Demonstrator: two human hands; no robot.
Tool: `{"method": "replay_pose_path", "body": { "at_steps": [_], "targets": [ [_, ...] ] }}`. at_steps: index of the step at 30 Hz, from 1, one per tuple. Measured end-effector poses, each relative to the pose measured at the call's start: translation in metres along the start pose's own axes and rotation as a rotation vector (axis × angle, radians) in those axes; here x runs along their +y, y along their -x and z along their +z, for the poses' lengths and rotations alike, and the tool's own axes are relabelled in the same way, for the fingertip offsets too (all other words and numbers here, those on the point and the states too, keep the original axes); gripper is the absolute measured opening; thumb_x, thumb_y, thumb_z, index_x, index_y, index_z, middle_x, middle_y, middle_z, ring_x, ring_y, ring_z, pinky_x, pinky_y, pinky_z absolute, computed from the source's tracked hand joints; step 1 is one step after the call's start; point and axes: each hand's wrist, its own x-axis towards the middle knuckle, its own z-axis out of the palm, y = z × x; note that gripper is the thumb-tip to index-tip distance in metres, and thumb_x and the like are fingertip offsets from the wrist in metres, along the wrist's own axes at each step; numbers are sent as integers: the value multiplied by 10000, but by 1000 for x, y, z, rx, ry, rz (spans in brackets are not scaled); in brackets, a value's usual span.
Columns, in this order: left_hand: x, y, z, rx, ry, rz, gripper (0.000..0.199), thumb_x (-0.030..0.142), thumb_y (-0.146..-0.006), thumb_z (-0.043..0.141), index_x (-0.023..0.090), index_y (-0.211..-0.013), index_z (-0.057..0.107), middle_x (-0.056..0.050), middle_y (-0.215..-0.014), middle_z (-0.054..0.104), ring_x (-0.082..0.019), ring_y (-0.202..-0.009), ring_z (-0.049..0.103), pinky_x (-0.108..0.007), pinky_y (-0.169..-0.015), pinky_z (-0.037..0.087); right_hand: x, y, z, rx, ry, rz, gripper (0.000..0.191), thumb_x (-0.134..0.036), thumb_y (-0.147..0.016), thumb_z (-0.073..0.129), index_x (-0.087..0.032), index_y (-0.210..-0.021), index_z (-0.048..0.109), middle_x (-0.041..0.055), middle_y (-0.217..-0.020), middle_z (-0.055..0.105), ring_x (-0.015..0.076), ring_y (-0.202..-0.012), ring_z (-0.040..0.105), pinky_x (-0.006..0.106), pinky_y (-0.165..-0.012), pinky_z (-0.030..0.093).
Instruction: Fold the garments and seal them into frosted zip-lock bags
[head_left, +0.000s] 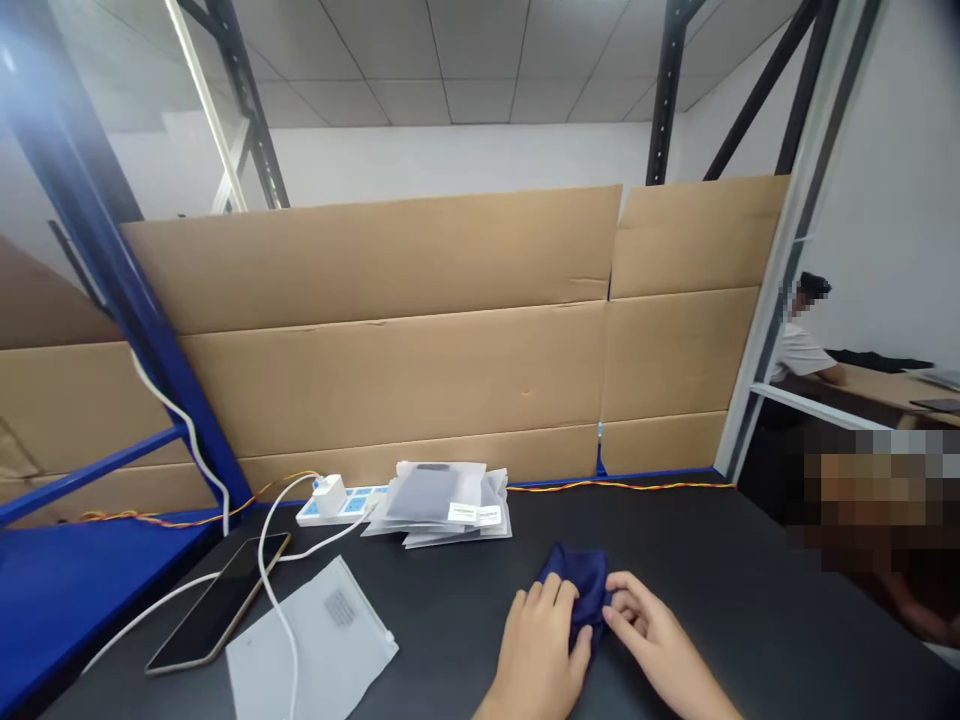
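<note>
You had both hands on a small bundle of dark blue cloth [579, 590], which lay bunched on the black tabletop [720, 610] near the front edge of the view, just right of centre. Your left hand [537, 652] was cupped over the cloth's left side, its fingers curled down onto the fabric and closed around that side of the bundle. Your right hand [651, 628] came in from the other side, only partly open, with its fingertips [613, 612] against the cloth's right edge; whether it was gripping or only touching, you could not tell from this view. The hands sat close together, with the cloth between them. Farther up the table lay a stack of plastic-wrapped packets [442, 506] with white labels, just beside a power strip [334, 508]. To the left were a phone [217, 602] and a frosted zip bag [311, 640], with a white cable [271, 570] running across them. A cardboard wall [390, 330] stood along the back of the table, and a blue shelf frame [127, 330] rose at the left. Off to the right, beyond the upright, another person [802, 345] sat at a separate desk, well apart from your hands.
</note>
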Motion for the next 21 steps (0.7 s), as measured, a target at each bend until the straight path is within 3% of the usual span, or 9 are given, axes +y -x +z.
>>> {"method": "replay_pose_path", "body": {
  "at_steps": [4,6,9,12,16,21],
  "targets": [
    [-20,13,-19,-9,373,-126,115,314,-854,595,233,-923,549,-15,-866,616,-189,-742,591,-290,-698,456,-4,1,3,-17,55,-6,287,-496,-930,500,-231,-1021,563,-33,-709,565,165,-691,559,268,-671,440],
    [-28,20,-25,-74,653,-232,236,388,-834,645,227,-857,473,31,-751,564,-145,-646,558,-249,-624,449,-11,2,6,-19,76,1,305,-520,-939,485,-238,-1003,582,-14,-760,614,176,-738,587,278,-718,451],
    [-37,31,-29,-138,979,-354,433,500,-759,742,220,-784,413,33,-801,565,-135,-688,587,-237,-622,482,-25,7,16,-19,106,19,326,-538,-934,486,-252,-1011,625,22,-897,684,206,-853,624,302,-814,461],
    [-41,39,-31,-168,1092,-449,450,536,-725,782,194,-791,496,-6,-892,610,-173,-825,628,-278,-702,536,-37,14,31,-68,110,40,361,-531,-925,495,-264,-1122,638,40,-961,707,232,-927,632,326,-867,466],
    [-42,40,-27,-191,1192,-563,507,558,-734,780,182,-1035,624,-84,-1046,674,-226,-944,665,-367,-828,551,-48,20,50,-105,113,79,550,-441,-806,660,-255,-1311,548,69,-1124,690,251,-1002,624,347,-923,465],
    [-59,46,-28,-110,1247,-627,607,618,-670,794,197,-1067,611,-70,-933,685,-231,-838,688,-395,-779,572,-40,18,49,-23,100,47,337,-299,-834,558,-275,-1167,604,48,-1122,698,248,-1035,633,349,-912,475]
  ]
}}
